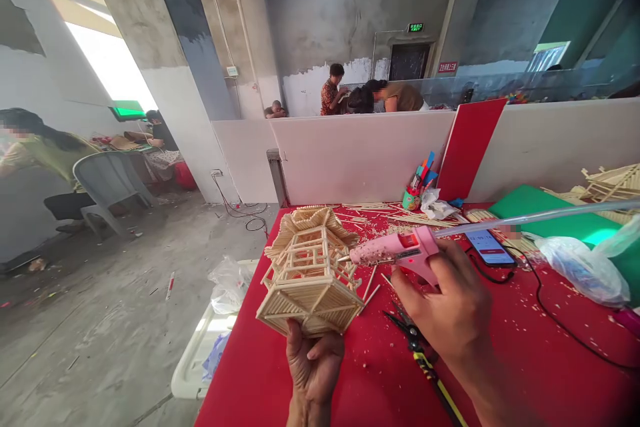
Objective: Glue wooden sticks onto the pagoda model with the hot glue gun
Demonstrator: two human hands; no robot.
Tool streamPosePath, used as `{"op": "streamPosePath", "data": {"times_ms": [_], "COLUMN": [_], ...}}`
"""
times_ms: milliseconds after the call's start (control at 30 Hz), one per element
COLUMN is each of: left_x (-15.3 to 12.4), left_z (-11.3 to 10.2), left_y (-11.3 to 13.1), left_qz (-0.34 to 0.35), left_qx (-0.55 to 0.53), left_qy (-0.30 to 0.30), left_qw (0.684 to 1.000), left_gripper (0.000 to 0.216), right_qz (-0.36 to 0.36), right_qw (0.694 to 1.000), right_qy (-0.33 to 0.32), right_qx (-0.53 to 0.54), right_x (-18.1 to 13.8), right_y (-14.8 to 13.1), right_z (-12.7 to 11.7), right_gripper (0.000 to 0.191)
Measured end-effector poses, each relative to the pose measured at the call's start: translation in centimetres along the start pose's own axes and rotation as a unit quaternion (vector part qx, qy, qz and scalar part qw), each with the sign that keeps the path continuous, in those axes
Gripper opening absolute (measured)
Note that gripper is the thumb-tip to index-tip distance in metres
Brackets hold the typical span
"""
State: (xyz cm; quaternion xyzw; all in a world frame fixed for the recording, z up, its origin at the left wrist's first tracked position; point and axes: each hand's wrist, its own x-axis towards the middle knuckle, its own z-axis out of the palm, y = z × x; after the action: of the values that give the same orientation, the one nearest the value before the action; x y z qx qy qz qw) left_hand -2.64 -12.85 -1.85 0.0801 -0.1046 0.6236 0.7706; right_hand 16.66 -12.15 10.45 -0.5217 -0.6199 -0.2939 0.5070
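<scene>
My left hand [315, 363] grips a small pavilion model [310, 307] made of thin wooden sticks, holding it up from below by its slatted base. The model is tilted, with its layered roof leaning away from me. In my right hand [450, 300] is a pink glue gun [400, 252], fingers wrapped round its handle. The gun's nozzle points left at the model's open side, close to a corner post; whether it touches I cannot tell. A long clear glue stick [530, 215] sticks out of the gun's back. Below lie pliers [417, 347] with yellow and black handles.
Loose sticks and wood scraps [380, 220] litter the back of the red table [380, 387]. A phone [489, 247], a dark cable [545, 317], a plastic bag [583, 267] and a green board [537, 203] are at right. A pen cup [411, 199] stands by the white partition [360, 153]. Several people sit beyond.
</scene>
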Motion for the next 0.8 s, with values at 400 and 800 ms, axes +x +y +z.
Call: {"op": "streamPosePath", "data": {"times_ms": [400,800], "left_x": [0.0,0.8], "left_z": [1.0,3.6], "left_y": [2.5,2.9], "left_qz": [0.039,0.123], "left_qx": [0.115,0.325], "left_qy": [0.070,0.180], "left_qw": [0.990,0.920], "left_gripper": [0.019,0.040], "right_qz": [0.066,0.277], "right_qw": [0.996,0.932], "right_qy": [-0.012,-0.119], "right_qx": [0.051,0.202], "right_x": [0.0,-1.8], "right_y": [1.3,3.2], "right_z": [-1.2,-3.1], "right_gripper": [0.027,0.037]}}
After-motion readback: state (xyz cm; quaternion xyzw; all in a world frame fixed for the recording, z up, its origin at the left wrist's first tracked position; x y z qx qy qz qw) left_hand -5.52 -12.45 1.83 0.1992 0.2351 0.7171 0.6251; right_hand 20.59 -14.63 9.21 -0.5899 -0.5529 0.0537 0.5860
